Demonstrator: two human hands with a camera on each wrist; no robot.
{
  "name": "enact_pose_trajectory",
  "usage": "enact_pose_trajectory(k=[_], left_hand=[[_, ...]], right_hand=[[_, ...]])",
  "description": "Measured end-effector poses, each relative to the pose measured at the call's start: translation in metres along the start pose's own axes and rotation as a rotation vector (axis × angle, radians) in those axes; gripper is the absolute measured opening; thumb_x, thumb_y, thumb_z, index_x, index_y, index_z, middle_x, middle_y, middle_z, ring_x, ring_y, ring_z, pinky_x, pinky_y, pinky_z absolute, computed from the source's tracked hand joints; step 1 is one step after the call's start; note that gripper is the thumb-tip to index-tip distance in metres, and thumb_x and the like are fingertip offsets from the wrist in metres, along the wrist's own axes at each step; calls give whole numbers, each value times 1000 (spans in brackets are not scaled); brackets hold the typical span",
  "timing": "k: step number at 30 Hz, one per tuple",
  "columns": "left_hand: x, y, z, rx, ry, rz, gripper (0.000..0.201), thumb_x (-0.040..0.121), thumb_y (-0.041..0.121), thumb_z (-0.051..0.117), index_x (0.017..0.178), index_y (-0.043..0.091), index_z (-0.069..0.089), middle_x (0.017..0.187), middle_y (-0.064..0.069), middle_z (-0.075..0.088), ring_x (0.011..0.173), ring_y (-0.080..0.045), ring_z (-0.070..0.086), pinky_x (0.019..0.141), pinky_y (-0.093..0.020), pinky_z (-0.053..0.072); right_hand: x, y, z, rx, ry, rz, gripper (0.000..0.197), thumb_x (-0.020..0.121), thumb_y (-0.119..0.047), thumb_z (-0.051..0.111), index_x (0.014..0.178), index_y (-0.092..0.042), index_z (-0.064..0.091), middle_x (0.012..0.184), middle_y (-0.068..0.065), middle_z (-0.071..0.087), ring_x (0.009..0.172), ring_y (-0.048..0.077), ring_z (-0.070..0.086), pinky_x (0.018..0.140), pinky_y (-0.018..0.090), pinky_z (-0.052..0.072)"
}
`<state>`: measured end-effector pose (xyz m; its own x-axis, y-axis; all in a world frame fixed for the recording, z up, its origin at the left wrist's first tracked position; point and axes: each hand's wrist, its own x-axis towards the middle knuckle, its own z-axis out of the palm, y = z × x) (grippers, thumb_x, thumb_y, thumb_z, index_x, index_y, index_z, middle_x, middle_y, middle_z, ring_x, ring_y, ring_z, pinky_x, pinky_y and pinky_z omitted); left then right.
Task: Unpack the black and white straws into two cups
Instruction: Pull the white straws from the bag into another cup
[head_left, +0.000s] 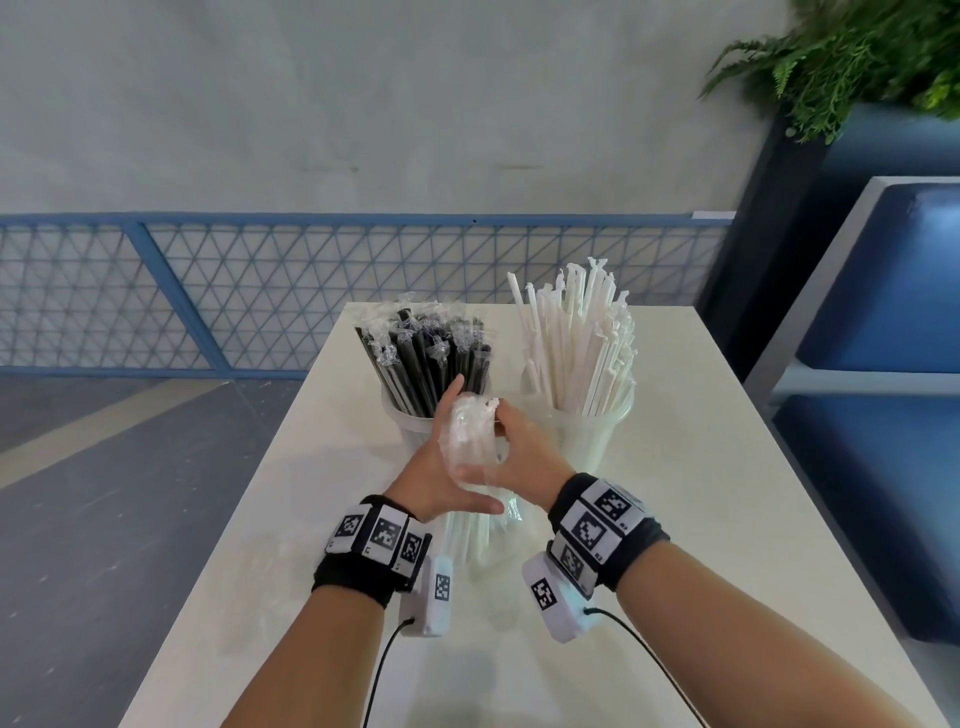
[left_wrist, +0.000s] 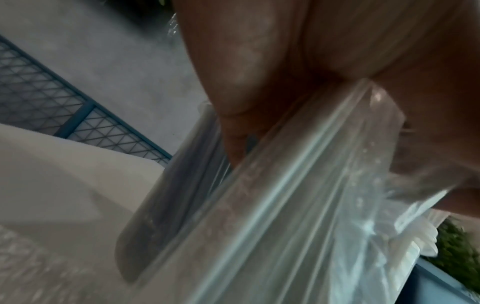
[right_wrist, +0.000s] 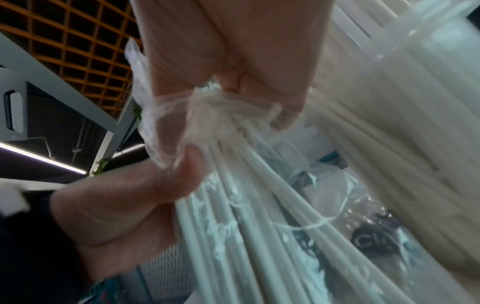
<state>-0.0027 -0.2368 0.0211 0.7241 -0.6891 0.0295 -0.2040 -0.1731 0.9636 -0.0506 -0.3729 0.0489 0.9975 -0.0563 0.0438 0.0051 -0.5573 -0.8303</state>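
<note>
Black straws: your cup on the left (head_left: 415, 431) already stands full of black straws (head_left: 431, 358), just beyond your left fingertips (head_left: 456, 387); that half looks done, as far as I can judge.
White straws: the cup on the right (head_left: 597, 436) holds a large fan of white straws (head_left: 587, 343), just past your right hand (head_left: 524, 457).
Still to do: one clear bag of white straws (head_left: 470, 441) is between your palms, so this last lot has yet to go into the right cup.
Left hand (head_left: 441, 467): your fingers lie nearly straight along the bag's left side, thumb stretched across below it; you steady it rather than clench it.
Right hand: your fingers are curled round the bunched plastic at the bag's upper end, pinching it tight in the right wrist view.
Bag position: upright, lower end down toward the table (head_left: 727, 467), between the two cups and nearer you.
Loose wrapper: faint clear plastic lies on the table below your left wrist.
</note>
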Motion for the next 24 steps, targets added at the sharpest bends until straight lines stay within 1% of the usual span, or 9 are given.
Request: enact_pose_trajectory(k=[4,9,11,13,16,19,20,22,24], left_hand=[[3,-4,4,70,-33,18,145,48,-1,87,141,29,-20,129,17,42,117,14,46,94,-6,38],[6,-10,10,176,17,-31,125,55,7,86,129,51,-5,120,19,51,116,7,49,99,-10,37],[5,-11,13,166,28,-97,95,63,7,82,126,45,21,119,13,52,119,-5,49,100,-15,38],[3,-13,13,142,43,-127,93,68,11,79,136,32,19,126,9,45,125,-9,41,93,-4,34],[1,-14,10,79,23,-136,110,71,22,76,144,27,-6,143,11,31,132,-3,31,101,-5,28],[0,-10,7,69,-2,-91,106,66,40,70,138,35,-7,127,37,21,111,34,25,88,9,22],[-2,-8,7,67,8,-68,105,61,45,68,135,37,-6,122,39,20,102,40,24,83,12,21],[-3,-9,7,49,27,-81,100,63,42,69,135,36,1,124,36,26,103,39,28,89,8,24],[-1,-10,7,45,35,-125,82,72,27,72,135,31,21,127,23,43,114,15,43,105,-12,31]], right_hand=[[-2,1,12,134,24,66,58,67,-19,80,118,-11,55,109,3,63,100,13,58,95,34,49],[-2,12,18,317,92,135,41,62,-24,79,97,-10,64,98,12,70,94,24,67,87,45,54],[-3,12,15,407,93,124,29,68,-8,78,93,-13,64,98,15,69,96,28,66,88,44,53],[-2,9,9,470,148,121,25,73,-2,74,96,-7,64,99,18,69,96,31,65,88,47,53],[-1,-5,-8,592,227,77,27,78,-8,71,103,-1,61,97,17,69,91,29,67,84,42,55],[2,-16,-31,759,259,83,20,79,-14,69,98,-13,61,92,4,67,92,22,64,87,40,51],[7,-16,-37,825,279,78,26,77,-17,72,100,-13,61,95,4,67,96,23,64,91,41,50],[15,-21,-44,912,342,105,72,64,-31,83,122,-3,51,117,12,63,114,29,57,101,48,43],[21,-18,-49,924,371,99,115,50,-42,89,138,1,30,137,19,48,128,33,46,107,54,36]])
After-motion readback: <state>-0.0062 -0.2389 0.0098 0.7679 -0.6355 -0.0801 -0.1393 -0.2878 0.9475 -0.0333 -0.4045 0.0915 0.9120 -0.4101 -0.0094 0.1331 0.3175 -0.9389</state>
